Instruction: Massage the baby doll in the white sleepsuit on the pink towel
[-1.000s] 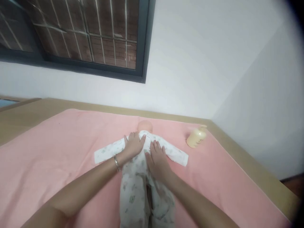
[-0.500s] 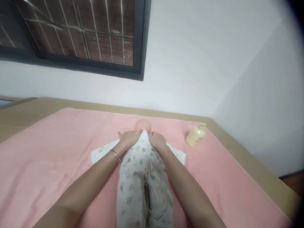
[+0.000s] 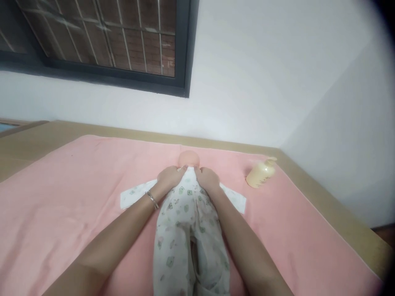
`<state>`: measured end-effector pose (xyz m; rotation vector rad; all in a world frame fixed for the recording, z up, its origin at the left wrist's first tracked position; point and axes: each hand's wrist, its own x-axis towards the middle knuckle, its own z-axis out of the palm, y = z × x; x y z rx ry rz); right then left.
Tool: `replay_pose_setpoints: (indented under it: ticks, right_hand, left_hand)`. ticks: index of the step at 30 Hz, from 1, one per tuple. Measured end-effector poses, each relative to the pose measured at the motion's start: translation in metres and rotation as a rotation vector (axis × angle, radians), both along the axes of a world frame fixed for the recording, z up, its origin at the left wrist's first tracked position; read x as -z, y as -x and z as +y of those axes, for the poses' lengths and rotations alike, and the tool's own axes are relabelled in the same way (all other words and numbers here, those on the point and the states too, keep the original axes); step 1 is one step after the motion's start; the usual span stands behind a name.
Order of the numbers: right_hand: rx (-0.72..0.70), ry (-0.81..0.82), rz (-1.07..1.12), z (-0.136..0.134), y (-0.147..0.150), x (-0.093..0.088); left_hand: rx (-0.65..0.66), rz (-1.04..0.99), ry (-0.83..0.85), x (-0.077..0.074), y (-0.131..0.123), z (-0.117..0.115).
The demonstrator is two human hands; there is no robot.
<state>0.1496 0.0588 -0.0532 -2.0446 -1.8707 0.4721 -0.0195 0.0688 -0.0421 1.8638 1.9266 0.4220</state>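
Observation:
A baby doll in a white printed romper lies on a pink cloth, its bald head pointing away from me. My left hand, with a metal bangle on the wrist, pinches the romper's collar on the left side of the neck. My right hand pinches the collar on the right side. Both hands are closed on the fabric, just below the doll's head. The sleeves are spread flat to either side.
A pale yellow pump bottle lies on its side on the pink cloth to the right of the doll. The cloth covers a tan-edged surface set in a corner of white walls. A dark-framed window is above left.
My hands moved from lying flat on the doll's chest up to the neck and closed on the collar. The view shifted slightly.

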Motion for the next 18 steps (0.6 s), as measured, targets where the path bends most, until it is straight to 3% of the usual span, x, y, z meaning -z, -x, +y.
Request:
replay_pose_setpoints:
  ticks: [18]
  right_hand:
    - [0.028, -0.003, 0.008, -0.001, 0.0003, -0.0009]
  left_hand:
    - [-0.019, 0.06, 0.001, -0.0051, -0.0059, -0.0026]
